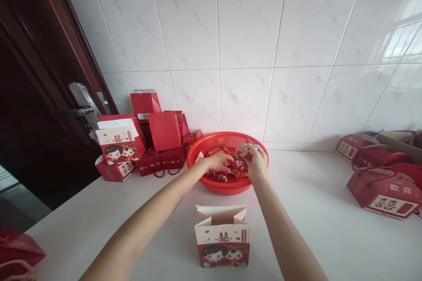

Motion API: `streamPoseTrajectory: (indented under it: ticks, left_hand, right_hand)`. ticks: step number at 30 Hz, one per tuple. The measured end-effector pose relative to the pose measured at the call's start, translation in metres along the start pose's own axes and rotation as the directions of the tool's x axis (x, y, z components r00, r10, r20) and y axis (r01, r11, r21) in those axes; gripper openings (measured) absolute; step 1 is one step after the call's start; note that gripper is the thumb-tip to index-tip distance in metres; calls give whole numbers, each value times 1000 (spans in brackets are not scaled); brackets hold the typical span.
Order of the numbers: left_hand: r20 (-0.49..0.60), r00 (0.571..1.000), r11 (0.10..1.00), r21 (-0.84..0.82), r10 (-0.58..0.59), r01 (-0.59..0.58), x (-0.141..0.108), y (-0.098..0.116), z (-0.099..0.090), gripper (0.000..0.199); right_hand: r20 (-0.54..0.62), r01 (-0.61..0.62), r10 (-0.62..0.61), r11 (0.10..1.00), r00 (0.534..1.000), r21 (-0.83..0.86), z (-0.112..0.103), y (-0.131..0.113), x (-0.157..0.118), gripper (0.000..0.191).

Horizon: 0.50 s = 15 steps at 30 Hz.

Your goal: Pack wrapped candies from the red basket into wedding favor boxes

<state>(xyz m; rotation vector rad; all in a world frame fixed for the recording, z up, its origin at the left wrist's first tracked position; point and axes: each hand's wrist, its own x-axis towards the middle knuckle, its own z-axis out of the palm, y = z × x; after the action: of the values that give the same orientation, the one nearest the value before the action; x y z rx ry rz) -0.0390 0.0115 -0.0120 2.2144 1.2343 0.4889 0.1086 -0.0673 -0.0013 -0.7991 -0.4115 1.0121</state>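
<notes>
Many wrapped sweets [237, 165], in basket [227, 189] at clock centre | right hand [258, 162]: grip pinching packet [253, 142]; left hand [220, 162]: grip among sweets, cannot tell if holding | risk: loose pinch could drop packet; a knock could tip open box [223, 250], 6 o'clock | fingers hide some sweets; red box [21, 250], 8 o'clock, cut off
</notes>
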Motion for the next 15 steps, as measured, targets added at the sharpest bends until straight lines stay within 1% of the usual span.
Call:
streamPoseTrajectory:
  ticks: [4,6,8,9,12,13,15]
  left_hand:
    - [-89,995,993,102,-45,54,4,-5,-3,22]
    - [-83,992,985,137,-95,106,6,-11,-5,16]
    - [-38,988,975,159,-151,155,8,-19,-5,8]
    - [-15,985,971,163,-174,174,10,-22,-4,9]
    - [20,979,970,141,-203,198,15,-32,1,23]
    - [16,981,975,118,-194,191,17,-34,3,26]
    - [-30,989,988,44,-147,148,20,-37,7,29]
  right_hand:
    - [-4,2,-2,1000,1000,0,0,-1,0,22]
    - [-2,2,-2,1000,1000,1,0,-1,-1,22]
    - [0,0,0,1000,1000,3,0,-1,-1,22]
    - [1,-1,1,1000,1000,4,1,-2,-1,21]
    - [2,0,0,1000,1000,8,1,-2,-2,22]
    - [3,1,-1,1000,1000,9,1,-2,-2,22]
    - [5,2,-2,1000,1000,8,1,-1,-2,23]
